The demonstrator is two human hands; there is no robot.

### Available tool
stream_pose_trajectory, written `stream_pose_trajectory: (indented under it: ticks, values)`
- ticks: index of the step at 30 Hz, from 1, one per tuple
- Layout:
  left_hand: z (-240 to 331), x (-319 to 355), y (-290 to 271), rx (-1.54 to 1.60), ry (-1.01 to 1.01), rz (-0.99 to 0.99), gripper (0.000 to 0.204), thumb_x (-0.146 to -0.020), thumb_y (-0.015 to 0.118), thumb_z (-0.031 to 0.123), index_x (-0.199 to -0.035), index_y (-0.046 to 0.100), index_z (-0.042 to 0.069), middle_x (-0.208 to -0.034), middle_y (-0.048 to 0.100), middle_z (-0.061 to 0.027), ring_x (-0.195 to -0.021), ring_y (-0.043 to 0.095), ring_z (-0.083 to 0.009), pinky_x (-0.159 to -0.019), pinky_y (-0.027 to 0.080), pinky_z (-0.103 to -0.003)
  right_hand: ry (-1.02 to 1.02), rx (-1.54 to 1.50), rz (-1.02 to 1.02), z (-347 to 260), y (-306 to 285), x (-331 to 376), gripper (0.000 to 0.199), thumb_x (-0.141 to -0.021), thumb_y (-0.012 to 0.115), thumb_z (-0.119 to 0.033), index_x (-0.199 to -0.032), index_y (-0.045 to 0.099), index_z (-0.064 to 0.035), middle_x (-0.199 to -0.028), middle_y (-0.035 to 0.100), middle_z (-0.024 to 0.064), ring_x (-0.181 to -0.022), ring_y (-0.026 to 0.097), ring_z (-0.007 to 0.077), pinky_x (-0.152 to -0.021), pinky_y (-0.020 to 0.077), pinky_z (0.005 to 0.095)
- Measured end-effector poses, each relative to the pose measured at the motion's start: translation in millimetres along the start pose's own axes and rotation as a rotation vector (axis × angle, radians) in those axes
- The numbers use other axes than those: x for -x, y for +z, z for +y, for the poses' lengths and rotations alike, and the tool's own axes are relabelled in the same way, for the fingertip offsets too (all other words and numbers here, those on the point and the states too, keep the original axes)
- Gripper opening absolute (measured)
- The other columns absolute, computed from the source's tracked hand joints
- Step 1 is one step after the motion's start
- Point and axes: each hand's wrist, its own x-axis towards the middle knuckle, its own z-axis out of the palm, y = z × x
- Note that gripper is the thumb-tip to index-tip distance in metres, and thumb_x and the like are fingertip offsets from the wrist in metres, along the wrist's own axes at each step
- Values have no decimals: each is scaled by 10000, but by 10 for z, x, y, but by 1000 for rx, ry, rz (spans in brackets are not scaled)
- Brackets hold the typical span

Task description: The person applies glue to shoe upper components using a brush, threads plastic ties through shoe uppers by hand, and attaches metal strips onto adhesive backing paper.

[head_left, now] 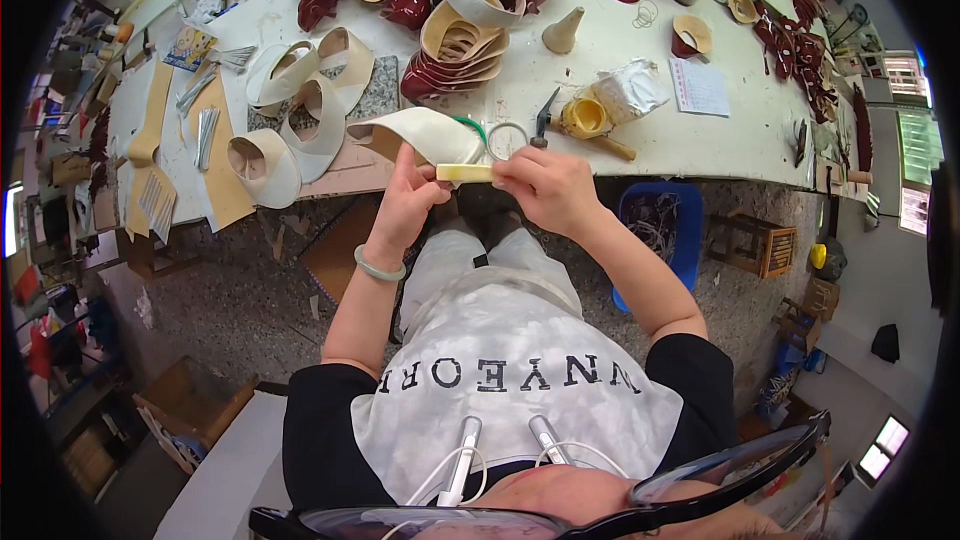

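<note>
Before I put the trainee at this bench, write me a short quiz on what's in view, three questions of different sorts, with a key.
1. What does the right hand pinch?
A. the beige cone
B. a pale yellow strip
C. the wooden crate

2. True or false: the blue bin is to the right of the person's pale trousers.

3. On which of the person's arms is the pale bracelet worn, left or right?

Key:
1. B
2. True
3. Left
</note>
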Motion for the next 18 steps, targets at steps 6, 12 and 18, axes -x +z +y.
stream_pose_trajectory:
  ticks: [6, 12, 18]
  values:
    - [45, 35, 78, 3, -1, -22, 847, -657, 444, -131, -1436, 170, 60, -1259, 495, -148, -1153, 527, -252, -946, 431, -333, 144, -96, 122, 71, -27, -31, 106, -780, 695, -177, -860, 678, -110, -764, 630, 36, -638, 619, 244, -556, 486, 332]
    - [98, 85, 3, -45, -12, -47, 862, -660, 449, -118, -1449, 149, 59, -1255, 502, -137, -1124, 552, -247, -936, 460, -340, 238, -215, 136, 254, -158, -96, 128, -783, 718, -132, -895, 688, -77, -820, 677, 68, -701, 664, 198, -626, 514, 275]
    - [199, 147, -122, 104, -154, -125, 878, -656, 506, -60, -1458, 178, 79, -1239, 533, -138, -1070, 595, -240, -888, 503, -357, 209, -629, 9, 464, -366, -142, 178, -771, 737, -91, -931, 678, -39, -806, 671, 48, -768, 652, 146, -724, 526, 262]
